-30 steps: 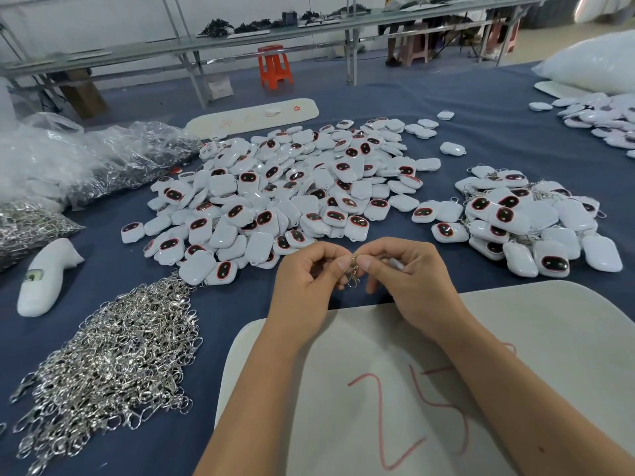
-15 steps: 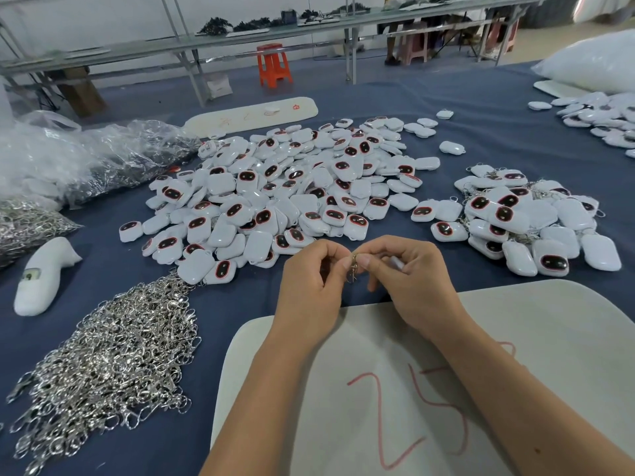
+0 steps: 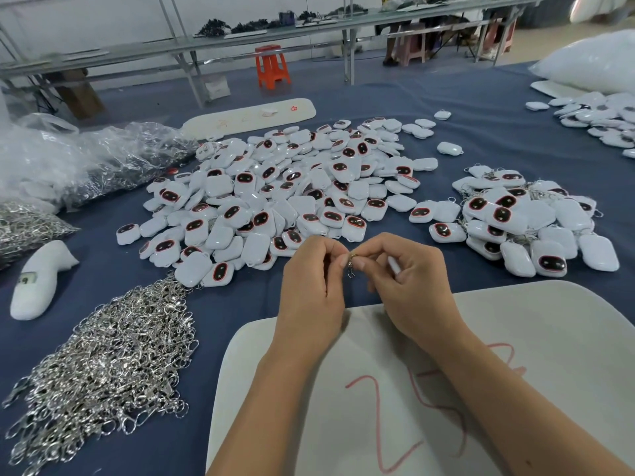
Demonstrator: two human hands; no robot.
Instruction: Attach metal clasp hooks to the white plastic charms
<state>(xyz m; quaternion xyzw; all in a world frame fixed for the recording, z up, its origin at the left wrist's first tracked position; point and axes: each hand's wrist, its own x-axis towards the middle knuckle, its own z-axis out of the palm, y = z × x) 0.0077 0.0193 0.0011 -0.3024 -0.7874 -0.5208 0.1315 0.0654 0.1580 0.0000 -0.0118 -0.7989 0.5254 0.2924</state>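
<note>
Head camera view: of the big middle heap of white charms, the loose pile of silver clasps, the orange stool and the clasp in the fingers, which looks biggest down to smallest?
1. Heap of white charms
2. Pile of silver clasps, nearer the camera, so nearly as big
3. Orange stool, far off
4. Held clasp

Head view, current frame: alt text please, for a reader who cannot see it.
Two hands meet over a blue table: the left hand and right hand pinch a small metal clasp hook between their fingertips. Behind lies a big pile of white charms, a smaller pile on the right, and loose hooks on the left.
</note>
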